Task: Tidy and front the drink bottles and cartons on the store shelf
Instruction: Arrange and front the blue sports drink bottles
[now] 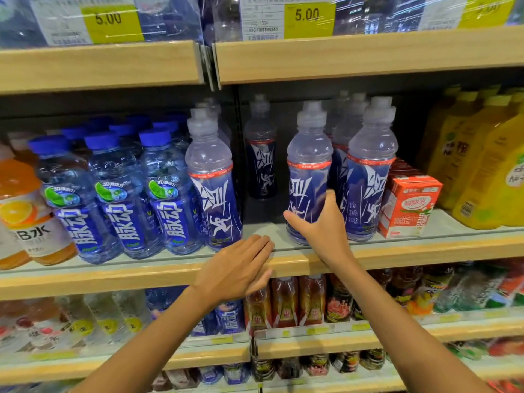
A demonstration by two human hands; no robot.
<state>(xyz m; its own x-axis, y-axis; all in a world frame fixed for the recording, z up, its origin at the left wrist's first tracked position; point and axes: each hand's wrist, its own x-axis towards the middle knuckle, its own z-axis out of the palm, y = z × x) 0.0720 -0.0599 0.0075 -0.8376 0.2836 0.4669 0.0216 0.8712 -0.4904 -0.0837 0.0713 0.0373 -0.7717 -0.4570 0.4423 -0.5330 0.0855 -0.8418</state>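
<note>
right hand (pixel 320 225) around blue bottle (pixel 308 163)

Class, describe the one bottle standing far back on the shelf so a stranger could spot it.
On the middle shelf with the wooden lip, find the gap above the flat left hand. The set-back bottle stands deep in it, in shadow. Same dark blue label as its neighbours, but nothing stands in front of it.

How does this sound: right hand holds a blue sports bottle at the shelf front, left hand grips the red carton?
Wrong on the left hand: the head view shows it open at the shelf edge, holding nothing; the red carton stands untouched. The right hand does hold a blue sports bottle.
</note>
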